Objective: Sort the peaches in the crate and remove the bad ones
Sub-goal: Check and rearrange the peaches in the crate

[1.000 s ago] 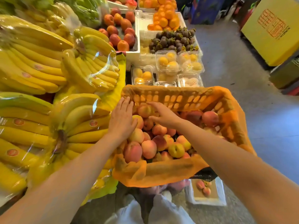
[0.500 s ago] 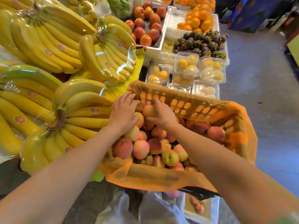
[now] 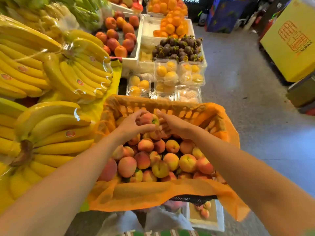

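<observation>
Head view: your left hand (image 3: 134, 124) curls round one peach (image 3: 148, 118), held just above the pile at the far end of the orange-lined crate (image 3: 153, 105). Your right hand (image 3: 173, 126) sits right beside it, fingers fairly straight, tips against that fruit. The other peaches (image 3: 153, 160) fill the crate, bananas (image 3: 68, 77) just to its left

Crate (image 3: 154, 109) floor beneath peaches (image 3: 127, 166)

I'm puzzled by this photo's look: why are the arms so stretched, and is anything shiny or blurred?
Head view: the wide lens stretches both forearms toward the corners; glare streaks the clear plastic wrap on the yellow bananas; the left hand holding a pinkish peach looks slightly soft.
</observation>
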A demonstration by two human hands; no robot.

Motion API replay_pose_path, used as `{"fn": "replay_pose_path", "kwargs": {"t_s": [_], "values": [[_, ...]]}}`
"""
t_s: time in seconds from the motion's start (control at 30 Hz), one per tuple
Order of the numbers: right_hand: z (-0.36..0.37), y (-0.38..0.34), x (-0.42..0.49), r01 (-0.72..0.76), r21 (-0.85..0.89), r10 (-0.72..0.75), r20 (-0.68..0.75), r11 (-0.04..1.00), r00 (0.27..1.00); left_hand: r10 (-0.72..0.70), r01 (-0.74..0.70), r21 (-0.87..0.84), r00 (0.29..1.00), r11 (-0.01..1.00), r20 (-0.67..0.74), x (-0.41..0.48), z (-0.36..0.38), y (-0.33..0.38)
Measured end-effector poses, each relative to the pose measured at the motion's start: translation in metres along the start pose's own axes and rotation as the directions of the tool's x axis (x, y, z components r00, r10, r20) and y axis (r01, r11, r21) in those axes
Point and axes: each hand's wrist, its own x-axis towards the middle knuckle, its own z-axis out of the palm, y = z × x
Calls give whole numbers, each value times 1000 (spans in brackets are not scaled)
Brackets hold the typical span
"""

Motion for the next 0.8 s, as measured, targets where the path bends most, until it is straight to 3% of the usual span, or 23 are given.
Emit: {"fn": "replay_pose_path", "kwargs": {"t_s": [0.07,0.17,0.23,0.3,0.37,0.47,0.6,0.7,0.8], "values": [[-2,1,-5,5,60,-5,-5,998,1000,-73,79,-183,996,980,44,1,1,6],[-2,6,-6,67,62,-59,-124,996,990,-142,167,-371,985,913,94,6,2,13],[-3,15,-2,78,-104,-101,-238,992,966,-190,226,-487,974,844,124,8,-1,16],[-4,28,4,-6,-381,-99,-256,925,961,-242,289,-569,957,769,159,10,-4,17],[4,37,10,-65,-557,-73,-222,828,972,-264,323,-584,946,745,186,13,-7,14],[20,47,25,-80,-638,-99,-241,766,965,-285,357,-594,934,721,215,14,-11,10],[34,54,42,-175,-717,-147,-362,675,920,-235,318,-503,946,804,223,16,-15,4],[36,54,44,-187,-726,-182,-398,662,899,-213,305,-475,948,825,238,17,-17,0],[28,55,37,-171,-653,-179,-434,738,883,-216,299,-444,949,845,228,17,-18,-2]]}}
